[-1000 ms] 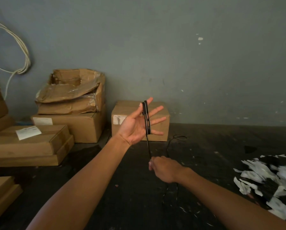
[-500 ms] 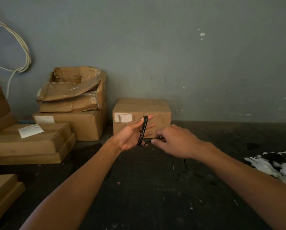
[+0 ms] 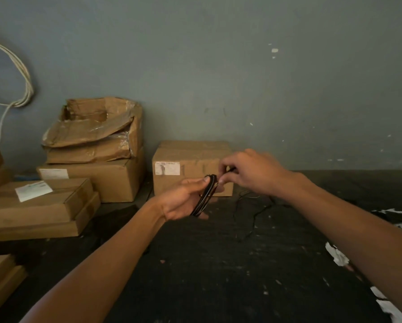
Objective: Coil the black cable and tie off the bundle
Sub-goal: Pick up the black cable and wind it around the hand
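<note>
Fingers (image 3: 221, 170) pinch black cable (image 3: 203, 197), coiled around left hand (image 3: 183, 199).

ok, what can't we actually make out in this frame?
- How many loops the black cable makes: head view, strands merge in dim light.
- The right hand fingertip pinch: curled fingers hide it.
- The loose tail: too thin against the dark floor to trace its end.
- Text on the box label: too small.
- White scraps: cut off by the right edge.
</note>
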A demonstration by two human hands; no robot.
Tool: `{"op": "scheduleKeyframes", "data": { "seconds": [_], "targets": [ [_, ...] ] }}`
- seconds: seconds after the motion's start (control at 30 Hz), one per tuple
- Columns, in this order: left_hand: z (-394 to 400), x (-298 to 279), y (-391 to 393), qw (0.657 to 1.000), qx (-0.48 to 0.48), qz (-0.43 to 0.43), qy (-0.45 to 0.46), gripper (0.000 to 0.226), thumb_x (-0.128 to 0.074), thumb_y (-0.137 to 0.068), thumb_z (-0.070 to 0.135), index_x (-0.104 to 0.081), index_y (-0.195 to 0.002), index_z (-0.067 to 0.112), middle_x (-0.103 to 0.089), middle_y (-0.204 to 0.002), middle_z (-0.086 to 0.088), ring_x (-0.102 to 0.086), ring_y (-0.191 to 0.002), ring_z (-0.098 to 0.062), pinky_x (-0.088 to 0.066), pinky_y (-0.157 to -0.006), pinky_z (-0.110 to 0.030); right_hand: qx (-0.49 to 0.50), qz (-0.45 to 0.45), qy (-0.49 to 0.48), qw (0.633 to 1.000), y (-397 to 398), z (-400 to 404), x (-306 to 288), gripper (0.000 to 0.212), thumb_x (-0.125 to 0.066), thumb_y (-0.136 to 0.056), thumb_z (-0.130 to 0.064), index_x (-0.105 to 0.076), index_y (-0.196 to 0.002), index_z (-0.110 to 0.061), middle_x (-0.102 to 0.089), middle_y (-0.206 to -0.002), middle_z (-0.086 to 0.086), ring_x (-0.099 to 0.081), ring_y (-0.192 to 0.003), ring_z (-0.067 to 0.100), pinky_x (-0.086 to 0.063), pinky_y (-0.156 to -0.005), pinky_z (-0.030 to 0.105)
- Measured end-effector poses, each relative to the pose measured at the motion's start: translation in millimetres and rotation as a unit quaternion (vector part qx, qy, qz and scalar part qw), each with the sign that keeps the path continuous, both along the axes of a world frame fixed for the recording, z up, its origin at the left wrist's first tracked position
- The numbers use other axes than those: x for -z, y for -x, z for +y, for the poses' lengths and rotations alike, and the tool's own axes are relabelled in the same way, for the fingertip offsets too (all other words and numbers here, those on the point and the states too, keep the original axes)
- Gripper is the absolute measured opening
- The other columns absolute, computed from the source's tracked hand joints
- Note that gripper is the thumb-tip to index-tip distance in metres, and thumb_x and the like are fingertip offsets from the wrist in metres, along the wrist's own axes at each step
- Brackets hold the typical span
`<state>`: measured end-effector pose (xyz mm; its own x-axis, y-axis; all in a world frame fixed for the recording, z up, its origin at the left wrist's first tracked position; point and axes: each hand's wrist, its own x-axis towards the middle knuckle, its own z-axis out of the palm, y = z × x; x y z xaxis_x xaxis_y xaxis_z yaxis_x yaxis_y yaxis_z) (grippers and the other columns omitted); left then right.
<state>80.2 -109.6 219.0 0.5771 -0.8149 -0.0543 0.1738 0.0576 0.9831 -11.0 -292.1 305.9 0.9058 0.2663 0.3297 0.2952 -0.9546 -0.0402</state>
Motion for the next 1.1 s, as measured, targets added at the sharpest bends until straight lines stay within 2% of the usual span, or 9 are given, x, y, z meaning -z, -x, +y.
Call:
{"op": "scheduleKeyframes", "data": {
  "seconds": [0.13,0.27,0.37,0.5,0.57,0.67,0.73,0.93,1.1],
  "targets": [
    [7.4,-4.0,3.7,0.996,0.066,-0.018,-0.061,0.046,-0.059,-0.084,0.039,-0.061,-0.13,0.033,-0.043,-0.151,-0.007,-0.03,-0.144,-0.034,-0.019,-0.108,-0.075,-0.002,-0.045,-0.022,0.999,-5.0,-17.6,-12.0,0.017,-0.069,-0.086,-0.042,-0.069,-0.094,-0.027,-0.07,-0.097,-0.007,-0.063,-0.091,0.016,-0.053,-0.079,0.04],
    [11.4,-3.1,4.6,0.993,0.093,-0.008,-0.079,0.047,-0.058,-0.086,0.04,-0.059,-0.133,0.033,-0.041,-0.153,-0.006,-0.03,-0.143,-0.036,-0.022,-0.106,-0.076,-0.047,-0.067,-0.06,0.995,-7.6,-25.4,-13.8,0.02,-0.071,-0.082,-0.043,-0.072,-0.092,-0.026,-0.067,-0.089,-0.01,-0.061,-0.084,0.013,-0.051,-0.074,0.038],
    [8.6,-4.3,7.7,0.993,0.072,-0.013,-0.095,0.04,-0.055,-0.089,0.039,-0.062,-0.128,0.036,-0.039,-0.154,-0.008,-0.027,-0.144,-0.037,-0.021,-0.106,-0.076,-0.097,-0.072,-0.104,0.987,-8.6,-21.1,-11.3,0.016,-0.074,-0.081,-0.036,-0.075,-0.09,-0.022,-0.059,-0.079,-0.017,-0.054,-0.074,0.003,-0.041,-0.064,0.029],
    [7.5,-3.8,10.0,0.993,0.083,-0.01,-0.089,0.038,-0.051,-0.091,0.037,-0.063,-0.127,0.036,-0.04,-0.153,-0.008,-0.028,-0.144,-0.039,-0.022,-0.106,-0.076,-0.109,-0.065,-0.123,0.984,-11.1,-20.5,-10.1,0.014,-0.074,-0.082,-0.032,-0.075,-0.09,-0.02,-0.057,-0.077,-0.02,-0.053,-0.072,-0.002,-0.038,-0.063,0.026],
    [8.4,-3.5,10.3,0.992,0.103,0.001,-0.071,0.042,-0.048,-0.094,0.034,-0.057,-0.134,0.033,-0.043,-0.152,-0.009,-0.033,-0.142,-0.039,-0.023,-0.106,-0.075,-0.104,-0.054,-0.147,0.982,-13.0,-24.6,-7.4,0.014,-0.074,-0.083,-0.033,-0.075,-0.089,-0.021,-0.062,-0.077,-0.015,-0.057,-0.071,0.004,-0.044,-0.062,0.031],
    [10.5,-4.1,10.9,0.993,0.106,0.01,-0.05,0.044,-0.046,-0.096,0.034,-0.052,-0.139,0.031,-0.046,-0.15,-0.009,-0.038,-0.139,-0.039,-0.026,-0.105,-0.074,-0.109,-0.056,-0.199,0.972,-14.4,-32.3,-4.1,0.014,-0.072,-0.083,-0.033,-0.074,-0.089,-0.021,-0.071,-0.083,-0.001,-0.065,-0.077,0.024,-0.054,-0.07,0.05],
    [13.0,-4.5,11.2,0.994,0.101,0.014,-0.042,0.045,-0.049,-0.094,0.036,-0.054,-0.138,0.031,-0.046,-0.149,-0.01,-0.04,-0.137,-0.04,-0.027,-0.105,-0.074,-0.115,-0.055,-0.211,0.969,-12.3,-33.9,-3.7,0.014,-0.07,-0.084,-0.031,-0.074,-0.091,-0.019,-0.072,-0.086,0.002,-0.066,-0.081,0.026,-0.054,-0.075,0.054],
    [14.0,-9.0,17.7,0.982,0.181,0.016,-0.055,0.049,-0.048,-0.095,0.034,-0.048,-0.143,0.026,-0.042,-0.152,-0.014,-0.039,-0.138,-0.041,-0.024,-0.106,-0.074,-0.129,-0.035,-0.238,0.962,-16.2,-31.0,2.1,0.004,-0.074,-0.08,-0.034,-0.071,-0.083,-0.034,-0.072,-0.085,0.001,-0.065,-0.08,0.032,-0.052,-0.074,0.058],
    [12.5,-15.7,23.1,0.969,0.238,0.013,-0.062,0.055,-0.052,-0.094,0.039,-0.042,-0.146,0.026,-0.037,-0.154,-0.016,-0.034,-0.14,-0.042,-0.031,-0.104,-0.069,-0.141,-0.016,-0.272,0.952,-19.2,-28.7,6.4,0.007,-0.076,-0.08,-0.025,-0.072,-0.084,-0.029,-0.069,-0.083,-0.009,-0.065,-0.084,0.018,-0.054,-0.08,0.05]
  ]
}}
